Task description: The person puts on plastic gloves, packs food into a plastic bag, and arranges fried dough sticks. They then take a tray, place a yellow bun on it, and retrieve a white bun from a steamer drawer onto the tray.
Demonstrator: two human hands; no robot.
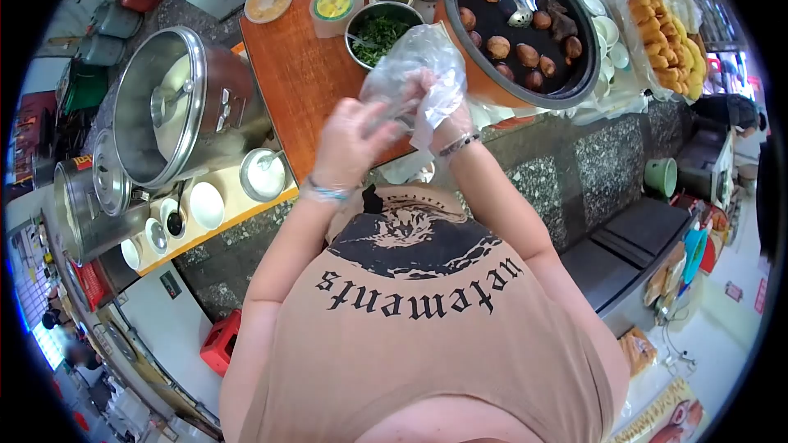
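A crumpled clear plastic bag [419, 74] hangs over the edge of the wooden table, beside a bowl of chopped greens [379, 37]. My right hand [447, 119], partly hidden by the plastic, is closed on the bag. Just left of it, my left hand [351, 141] has its fingers spread, blurred by motion, close to the bag's left side. The large dark pot [525, 102] of brown eggs in dark liquid stands right of the bag, with a slotted ladle [520, 15] in it.
On the left stand a large steel pot [197, 74] with a ladle and several white bowls [207, 205]. The wooden table [287, 57] holds a lidded tub [268, 2]. Fried dough sticks [657, 33] lie at upper right. A dark bench [632, 238] is at right.
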